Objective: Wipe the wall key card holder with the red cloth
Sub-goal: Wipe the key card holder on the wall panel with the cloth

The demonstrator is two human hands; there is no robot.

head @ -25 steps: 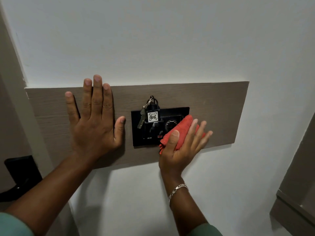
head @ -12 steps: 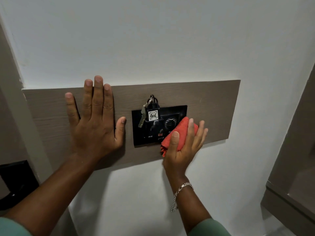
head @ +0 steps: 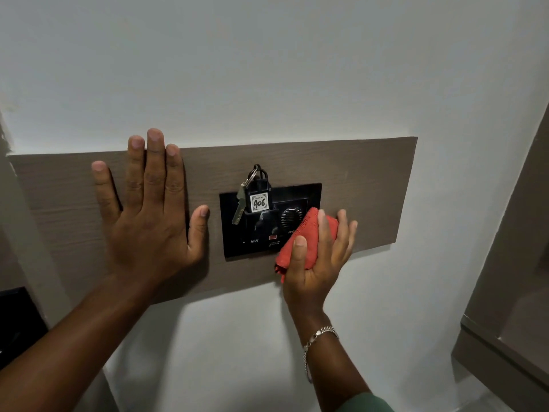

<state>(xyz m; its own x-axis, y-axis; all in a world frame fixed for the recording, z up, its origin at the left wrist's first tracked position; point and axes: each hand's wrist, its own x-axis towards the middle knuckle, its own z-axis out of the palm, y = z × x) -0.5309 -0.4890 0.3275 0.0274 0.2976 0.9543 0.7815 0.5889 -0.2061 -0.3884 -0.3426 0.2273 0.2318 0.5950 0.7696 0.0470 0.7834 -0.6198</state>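
In the head view, a brown wood-look panel (head: 356, 179) runs across the middle of the frame on a pale wall (head: 267, 69). The black key card holder (head: 309, 194) is mounted on this panel, just right of the frame's centre. A black tag (head: 259, 200) with a white label reading 406 sits in the top of the holder, and a metal key (head: 238, 212) hangs from its ring at the tag's left side, over the holder's upper left corner. A round ribbed knob (head: 289, 217) shows on the holder just right of the tag, and a small red light (head: 272, 237) glows below it near white lettering.

The left hand (head: 148, 227) lies flat on the panel left of the holder, its fingers spread and pointing up, the thumb tip close to the holder's left edge without touching it. It holds nothing.

The right hand (head: 315, 260) is at the holder's lower right corner, closed around the bunched red cloth (head: 300, 239), thumb in front and fingers curled over the cloth from the right. The cloth is pressed against the lower right part of the holder, its upper edge just beside the knob. A silver bracelet (head: 318, 337) circles the right wrist, and a green sleeve (head: 368, 404) shows at the bottom edge of the frame.

At the lower right of the frame stands the edge of a grey-brown cabinet (head: 505, 337).
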